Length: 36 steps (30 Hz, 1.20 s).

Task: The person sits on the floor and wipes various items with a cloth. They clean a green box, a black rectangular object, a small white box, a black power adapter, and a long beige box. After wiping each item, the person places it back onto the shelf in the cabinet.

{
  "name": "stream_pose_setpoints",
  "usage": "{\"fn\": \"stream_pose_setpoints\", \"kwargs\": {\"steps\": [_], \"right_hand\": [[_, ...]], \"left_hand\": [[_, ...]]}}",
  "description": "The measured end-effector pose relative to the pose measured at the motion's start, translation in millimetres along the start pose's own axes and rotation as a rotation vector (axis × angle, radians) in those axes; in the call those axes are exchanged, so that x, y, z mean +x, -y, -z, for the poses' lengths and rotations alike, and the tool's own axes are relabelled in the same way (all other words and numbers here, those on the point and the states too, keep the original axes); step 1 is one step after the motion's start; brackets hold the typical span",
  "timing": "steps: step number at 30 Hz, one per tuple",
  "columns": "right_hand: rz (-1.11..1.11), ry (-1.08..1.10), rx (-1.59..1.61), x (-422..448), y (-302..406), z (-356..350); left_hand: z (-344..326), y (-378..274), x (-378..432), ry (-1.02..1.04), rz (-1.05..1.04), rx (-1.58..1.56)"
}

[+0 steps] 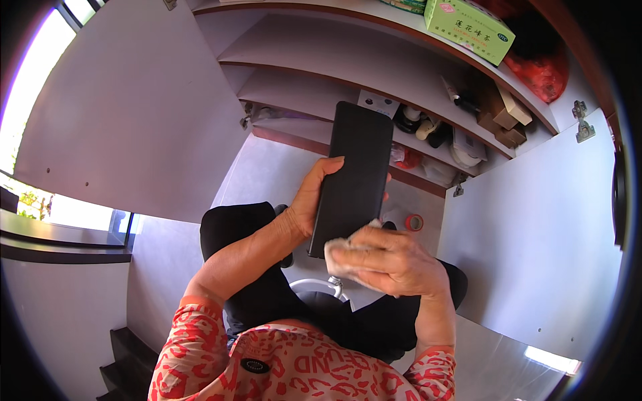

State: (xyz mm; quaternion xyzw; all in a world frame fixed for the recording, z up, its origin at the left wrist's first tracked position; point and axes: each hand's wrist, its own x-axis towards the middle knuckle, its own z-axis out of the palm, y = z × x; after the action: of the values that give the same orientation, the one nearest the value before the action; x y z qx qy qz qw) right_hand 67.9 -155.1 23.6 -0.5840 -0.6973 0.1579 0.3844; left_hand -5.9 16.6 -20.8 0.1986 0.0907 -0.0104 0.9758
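A long, dark rectangular box [357,175] is tilted in front of my body, its far end toward the open cabinet. My left hand [311,193] grips it from the left side, with the thumb on its upper face and fingertips showing past the right edge. A pale, folded cloth [341,255] is bunched in my right hand [393,258], at the near right corner of the box. The cloth looks slightly blurred. Whether it presses on the surface there, I cannot tell.
Open cabinet doors flank me, left [125,110] and right [531,235]. The shelves [326,45] hold a green carton [469,30], a red plastic bag [541,75], small brown boxes [504,115] and other items. An orange-red tape roll [414,222] lies on the floor beyond my knees.
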Motion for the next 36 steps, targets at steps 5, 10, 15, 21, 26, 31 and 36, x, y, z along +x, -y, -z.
{"fn": "stream_pose_setpoints", "kwargs": {"steps": [5, 10, 15, 21, 26, 31, 36], "right_hand": [[-0.025, -0.341, -0.099, 16.0, -2.3, -1.2], [0.018, -0.243, -0.341, 23.7, 2.2, -21.3], [0.056, -0.010, -0.187, 9.3, 8.7, -29.0], [0.040, -0.262, 0.089, 11.8, 2.1, -5.7], [-0.117, -0.224, -0.201, 11.4, -2.8, -14.9], [-0.031, 0.084, 0.007, 5.9, 9.8, -20.1], [-0.054, 0.012, -0.066, 11.0, 14.7, -19.0]], "left_hand": [[-1.3, 6.2, -0.3, -0.094, 0.104, -0.073], [5.5, 10.0, 4.2, -0.030, 0.077, -0.040], [1.6, 6.5, -1.5, -0.116, 0.068, 0.068], [0.6, 5.8, -0.3, -0.106, 0.062, -0.007], [11.7, 11.6, 6.2, -0.133, 0.080, 0.007], [3.4, 6.3, 1.4, -0.243, 0.013, 0.069], [8.3, 2.0, -6.0, -0.237, 0.092, -0.053]]}}
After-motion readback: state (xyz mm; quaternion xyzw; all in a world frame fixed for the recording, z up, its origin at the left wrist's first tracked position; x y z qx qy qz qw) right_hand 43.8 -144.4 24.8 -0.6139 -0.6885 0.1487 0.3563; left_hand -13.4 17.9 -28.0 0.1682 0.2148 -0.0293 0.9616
